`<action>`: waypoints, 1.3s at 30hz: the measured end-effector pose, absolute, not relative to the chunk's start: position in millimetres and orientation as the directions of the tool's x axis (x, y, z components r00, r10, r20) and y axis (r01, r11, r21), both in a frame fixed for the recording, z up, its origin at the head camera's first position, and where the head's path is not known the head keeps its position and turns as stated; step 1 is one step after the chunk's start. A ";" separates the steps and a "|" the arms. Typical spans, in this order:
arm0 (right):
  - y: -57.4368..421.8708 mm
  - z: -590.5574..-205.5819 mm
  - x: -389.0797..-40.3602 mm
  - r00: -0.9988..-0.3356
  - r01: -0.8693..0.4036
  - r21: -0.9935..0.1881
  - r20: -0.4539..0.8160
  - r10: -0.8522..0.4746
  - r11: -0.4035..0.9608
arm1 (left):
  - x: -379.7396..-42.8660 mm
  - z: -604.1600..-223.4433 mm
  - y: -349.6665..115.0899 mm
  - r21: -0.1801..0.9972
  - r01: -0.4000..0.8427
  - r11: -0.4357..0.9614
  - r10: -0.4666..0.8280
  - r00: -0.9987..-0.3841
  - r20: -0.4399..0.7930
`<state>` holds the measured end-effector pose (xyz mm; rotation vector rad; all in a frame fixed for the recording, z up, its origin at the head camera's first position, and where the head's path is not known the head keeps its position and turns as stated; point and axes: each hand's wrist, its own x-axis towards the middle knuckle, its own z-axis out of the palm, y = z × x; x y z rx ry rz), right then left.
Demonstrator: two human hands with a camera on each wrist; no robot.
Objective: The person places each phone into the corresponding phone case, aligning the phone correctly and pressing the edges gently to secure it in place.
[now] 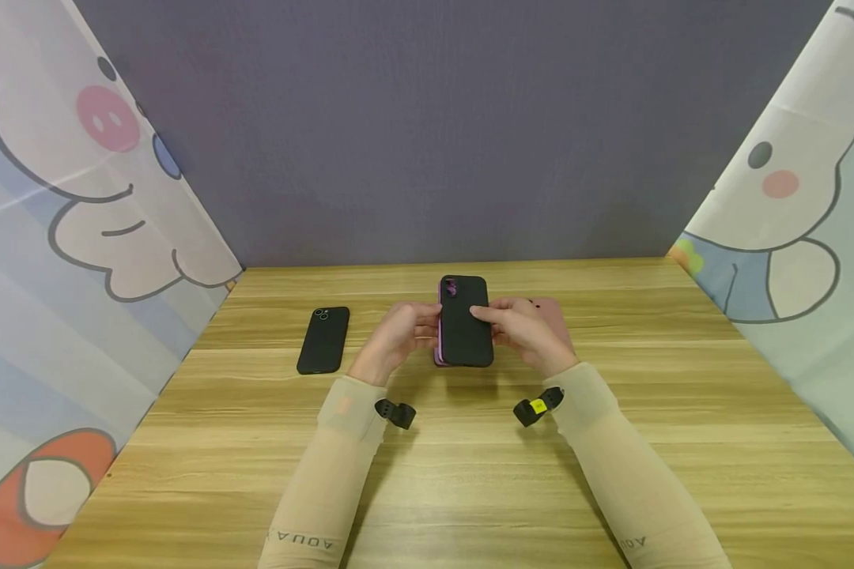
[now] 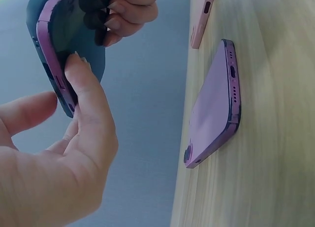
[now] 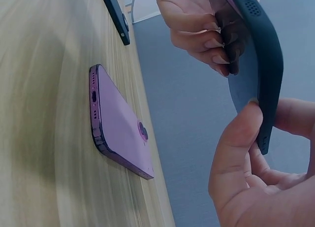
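Both hands hold a purple-framed phone point(image 2: 45, 46) partly seated in a black phone case point(image 1: 467, 325), raised over the table with the case's back toward the head camera. Along its left side a strip of purple frame shows outside the case. My left hand point(image 1: 402, 330) pinches the left edge, a finger on the glossy screen side and the thumb by the case's edge. My right hand point(image 1: 525, 328) grips the right edge, thumb on the case's back and fingers behind. Below lies a second purple phone point(image 3: 120, 121), back up, mostly hidden in the head view.
To the left lies a black phone or cased phone point(image 1: 323, 341) with two camera rings. A pink phone or case point(image 1: 555, 322) lies at the right, partly behind my right hand. A dark grey panel point(image 1: 427, 142) rises behind the wooden table point(image 1: 427, 490), with printed cloths at both sides.
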<state>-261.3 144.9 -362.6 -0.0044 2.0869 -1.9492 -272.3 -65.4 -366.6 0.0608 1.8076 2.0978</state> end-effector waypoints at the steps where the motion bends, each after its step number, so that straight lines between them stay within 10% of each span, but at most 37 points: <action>1: 145.3 -362.5 -261.3 -0.959 0.191 -0.978 -0.205 -0.197 0.087 | -272.2 -366.5 -65.2 0.964 -0.246 -0.104 0.306 -0.930 -0.205; 39: 148.7 -362.1 -259.3 -0.914 0.191 -0.974 -0.221 -0.340 0.121 | -272.4 -363.3 -65.9 0.978 -0.179 -0.110 0.203 -0.967 -0.154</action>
